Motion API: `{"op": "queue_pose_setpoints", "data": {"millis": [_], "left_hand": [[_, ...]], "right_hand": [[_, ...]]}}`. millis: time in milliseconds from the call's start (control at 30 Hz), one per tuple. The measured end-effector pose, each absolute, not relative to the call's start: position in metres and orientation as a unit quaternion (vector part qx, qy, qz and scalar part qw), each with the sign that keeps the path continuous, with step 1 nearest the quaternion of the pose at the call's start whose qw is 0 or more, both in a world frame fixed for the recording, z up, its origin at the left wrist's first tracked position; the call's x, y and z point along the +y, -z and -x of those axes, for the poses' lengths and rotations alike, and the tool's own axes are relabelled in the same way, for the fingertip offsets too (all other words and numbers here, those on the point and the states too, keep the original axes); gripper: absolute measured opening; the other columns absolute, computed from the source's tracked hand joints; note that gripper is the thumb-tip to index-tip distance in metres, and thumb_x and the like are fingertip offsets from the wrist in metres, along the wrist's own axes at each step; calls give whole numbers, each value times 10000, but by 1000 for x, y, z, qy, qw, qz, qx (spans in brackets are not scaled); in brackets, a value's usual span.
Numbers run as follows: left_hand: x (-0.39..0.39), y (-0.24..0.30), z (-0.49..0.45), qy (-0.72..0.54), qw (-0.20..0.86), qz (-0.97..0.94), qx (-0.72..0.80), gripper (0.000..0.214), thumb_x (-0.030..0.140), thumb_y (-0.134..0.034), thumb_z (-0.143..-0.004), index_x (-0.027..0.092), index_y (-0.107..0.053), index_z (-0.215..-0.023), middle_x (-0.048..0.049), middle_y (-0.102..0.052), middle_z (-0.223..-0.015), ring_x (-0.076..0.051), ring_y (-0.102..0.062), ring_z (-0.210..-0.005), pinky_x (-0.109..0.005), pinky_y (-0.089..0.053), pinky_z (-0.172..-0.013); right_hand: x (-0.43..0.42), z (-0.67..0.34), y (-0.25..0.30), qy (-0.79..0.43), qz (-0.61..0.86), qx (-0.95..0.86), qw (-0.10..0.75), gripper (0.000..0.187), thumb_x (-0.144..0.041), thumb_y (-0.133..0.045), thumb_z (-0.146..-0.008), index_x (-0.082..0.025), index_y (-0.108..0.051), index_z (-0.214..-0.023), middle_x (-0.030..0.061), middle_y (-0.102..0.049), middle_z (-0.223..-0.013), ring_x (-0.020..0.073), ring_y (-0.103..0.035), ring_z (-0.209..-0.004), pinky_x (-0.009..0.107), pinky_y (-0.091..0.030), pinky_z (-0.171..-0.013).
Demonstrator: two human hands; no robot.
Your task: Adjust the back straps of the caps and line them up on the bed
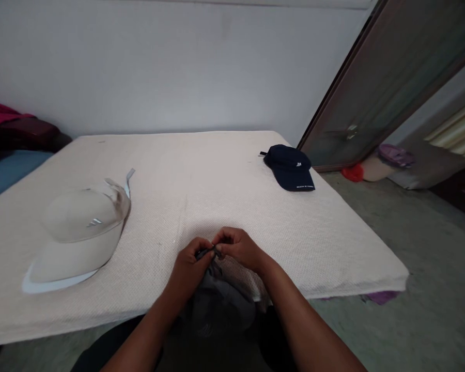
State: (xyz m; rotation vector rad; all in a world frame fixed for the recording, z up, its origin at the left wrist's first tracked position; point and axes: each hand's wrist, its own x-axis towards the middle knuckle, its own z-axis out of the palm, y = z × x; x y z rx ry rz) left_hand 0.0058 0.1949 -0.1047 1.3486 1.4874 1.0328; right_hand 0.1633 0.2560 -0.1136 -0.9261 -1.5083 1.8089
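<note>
A grey cap (220,305) rests at the near edge of the white mattress (217,191), between my forearms. My left hand (189,266) and my right hand (238,248) meet above it, both closed in a pinch on the cap's dark back strap (209,253). The fingertips of both hands touch the strap's small buckle. Most of the strap is hidden by my fingers.
A beige cap (79,230) lies on the mattress at the left. A navy cap (290,166) sits near the far right corner. A leaning door panel (387,77) stands at right over grey floor. Dark and red bedding (11,129) lies at far left.
</note>
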Motion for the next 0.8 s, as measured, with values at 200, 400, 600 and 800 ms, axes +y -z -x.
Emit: {"op": "queue_pose_setpoints", "data": {"millis": [200, 400, 600, 800], "left_hand": [[196, 108, -5, -406, 446, -511, 613, 92, 272, -621, -748, 196, -614, -799, -7, -642, -769, -174, -573, -748, -268, -414, -682], [197, 109, -4, -388, 456, -526, 604, 97, 285, -605, -766, 194, -627, -786, -9, -641, -757, -172, -568, -743, -267, -414, -678], [198, 110, -3, -376, 461, -526, 608, 127, 307, -589, -768, 187, -631, -766, 3, -623, -719, -159, -553, -693, -261, -407, -639], [197, 108, -4, -368, 437, -544, 615, 132, 297, -558, -780, 184, -624, -767, 9, -618, -713, -157, -552, -693, -259, -404, -643]], "right_hand": [[256, -162, 114, -681, 345, -569, 304, 79, -129, -607, -695, -151, -622, -769, -6, -585, -656, 106, -523, -592, 261, -422, -585], [255, -161, 115, -684, 352, -564, 301, 86, -150, -617, -696, -152, -615, -782, -5, -582, -649, 113, -532, -591, 266, -424, -581], [254, -159, 116, -681, 352, -563, 311, 57, -165, -620, -702, -149, -605, -754, -10, -573, -632, 111, -528, -580, 267, -425, -578], [254, -158, 120, -674, 345, -572, 314, 58, -166, -616, -711, -145, -609, -764, -5, -579, -638, 116, -532, -595, 266, -422, -579]]}}
